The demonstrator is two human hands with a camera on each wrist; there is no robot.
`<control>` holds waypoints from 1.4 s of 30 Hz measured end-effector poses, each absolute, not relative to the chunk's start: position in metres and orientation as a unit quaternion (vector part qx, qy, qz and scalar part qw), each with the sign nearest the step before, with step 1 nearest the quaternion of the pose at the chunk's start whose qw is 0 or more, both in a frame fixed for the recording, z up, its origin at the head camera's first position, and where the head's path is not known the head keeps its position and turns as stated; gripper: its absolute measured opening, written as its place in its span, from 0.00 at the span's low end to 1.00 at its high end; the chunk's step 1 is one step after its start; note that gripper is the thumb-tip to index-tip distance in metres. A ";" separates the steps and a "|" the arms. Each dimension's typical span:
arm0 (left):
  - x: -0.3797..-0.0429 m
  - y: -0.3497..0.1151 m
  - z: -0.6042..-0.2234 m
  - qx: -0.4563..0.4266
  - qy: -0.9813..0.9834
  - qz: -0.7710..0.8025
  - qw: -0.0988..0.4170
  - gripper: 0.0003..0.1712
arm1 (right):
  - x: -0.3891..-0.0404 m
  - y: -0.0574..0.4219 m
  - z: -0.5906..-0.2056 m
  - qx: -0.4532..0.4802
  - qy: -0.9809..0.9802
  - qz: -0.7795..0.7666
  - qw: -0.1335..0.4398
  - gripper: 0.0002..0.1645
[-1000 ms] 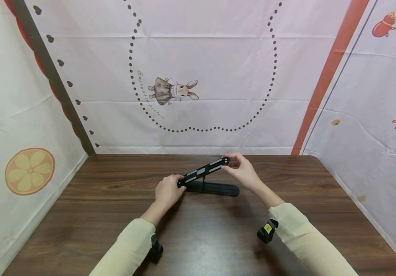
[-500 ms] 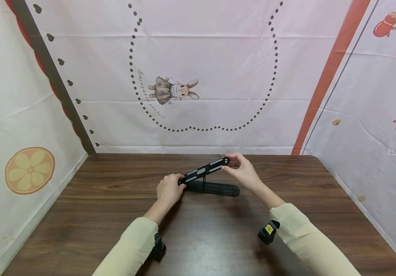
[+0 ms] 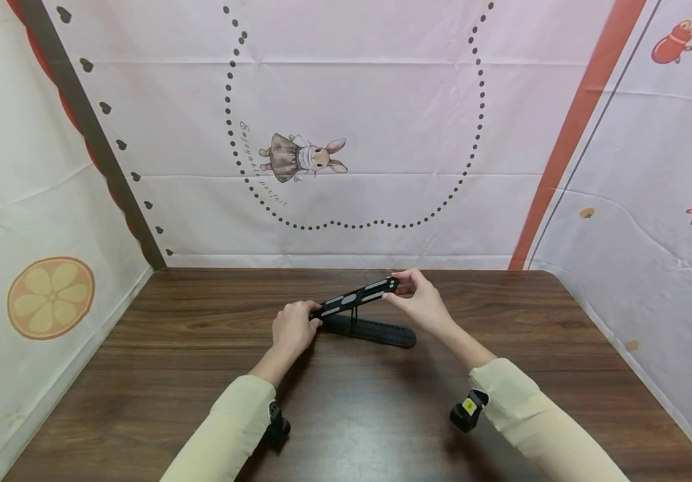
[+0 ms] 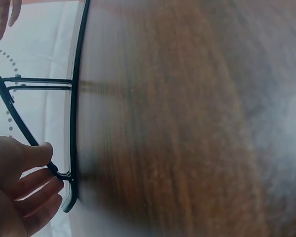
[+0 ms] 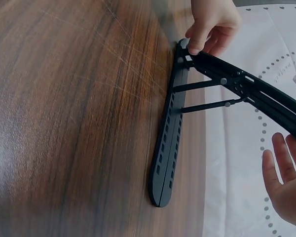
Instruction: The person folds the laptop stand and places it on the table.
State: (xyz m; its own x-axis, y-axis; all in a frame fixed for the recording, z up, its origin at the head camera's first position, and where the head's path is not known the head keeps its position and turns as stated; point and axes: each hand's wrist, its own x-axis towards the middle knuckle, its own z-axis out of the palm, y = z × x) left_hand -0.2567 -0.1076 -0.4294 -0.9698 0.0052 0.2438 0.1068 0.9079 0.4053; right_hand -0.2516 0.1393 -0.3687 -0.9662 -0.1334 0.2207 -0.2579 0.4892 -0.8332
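A folding laptop stand [image 3: 350,299], black with grey pads, stands tilted on the table. Its upper arm slopes up to the right from the hinged end, and the slotted base bar [image 3: 385,333] lies beneath. Thin support struts [image 5: 200,86] join the two parts, as the right wrist view shows. At the low hinged end my left hand [image 3: 292,329] pinches the stand between thumb and fingers. My right hand [image 3: 423,302] holds the raised end, thumb in front and fingers behind. In the left wrist view the strut pair [image 4: 39,83] spans the opened wedge.
A dark wooden table [image 3: 346,415] spreads under both arms. Printed white cloth [image 3: 382,134] rises behind its back edge and along both sides. Black wrist cameras [image 3: 468,410] hang below the sleeves.
The stand has shifted slightly left, and the right end of its base has swung a little toward me. My right hand has moved slightly left with the raised end. Both grips stay.
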 end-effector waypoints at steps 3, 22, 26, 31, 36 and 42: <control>-0.257 -0.109 -0.429 -0.030 -0.969 -0.214 0.118 0.16 | -0.250 0.138 -0.368 0.113 -0.863 0.489 0.062 0.26; -0.266 -0.113 -0.429 -0.023 -0.969 -0.218 0.116 0.14 | -0.236 0.124 -0.366 0.092 -0.866 0.485 0.079 0.26; -0.267 -0.113 -0.428 -0.026 -0.969 -0.216 0.117 0.14 | -0.233 0.119 -0.365 0.084 -0.869 0.479 0.087 0.26; -0.269 -0.114 -0.427 -0.024 -0.970 -0.216 0.111 0.14 | -0.230 0.115 -0.366 0.080 -0.868 0.482 0.093 0.26; -0.272 -0.116 -0.428 -0.023 -0.970 -0.213 0.111 0.14 | -0.226 0.109 -0.365 0.076 -0.865 0.486 0.098 0.26; -0.275 -0.119 -0.427 -0.027 -0.970 -0.215 0.111 0.14 | -0.223 0.105 -0.365 0.078 -0.868 0.481 0.101 0.26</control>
State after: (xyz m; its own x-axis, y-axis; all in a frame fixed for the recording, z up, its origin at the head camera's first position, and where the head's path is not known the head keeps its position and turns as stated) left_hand -0.2753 -0.1188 -0.4267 -0.9737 0.0045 0.2276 0.1004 0.9060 0.4113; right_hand -0.2234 0.1045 -0.3653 -0.9674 -0.0385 0.2502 -0.2326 0.5255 -0.8184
